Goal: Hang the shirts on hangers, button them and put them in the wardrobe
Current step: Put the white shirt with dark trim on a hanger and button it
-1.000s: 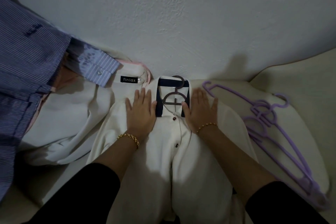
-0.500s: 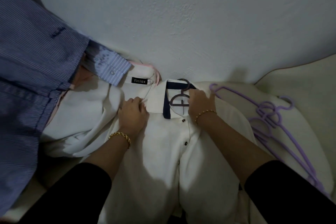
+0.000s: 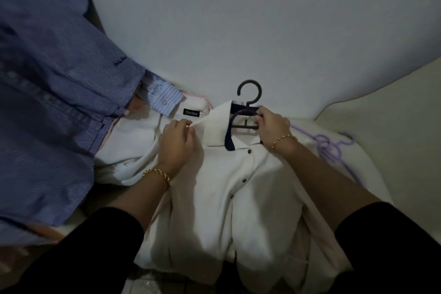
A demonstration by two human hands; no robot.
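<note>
Left hand: fingers curled, the collar edge of the white shirt is pinched. Right hand: fingers are wrapped round the dark hanger inside the neck opening. One second ago both hands were laid flat on the shirt front; half a second ago they were already curled at the collar. The hanger's hook, earlier lying within the collar, is now raised above it against the wall. The shirt is buttoned down the front and lies on the cream surface. A second white garment with a "fintax" label is seen to the left, a blue striped shirt beyond it. Purple hangers are seen at right.
</note>
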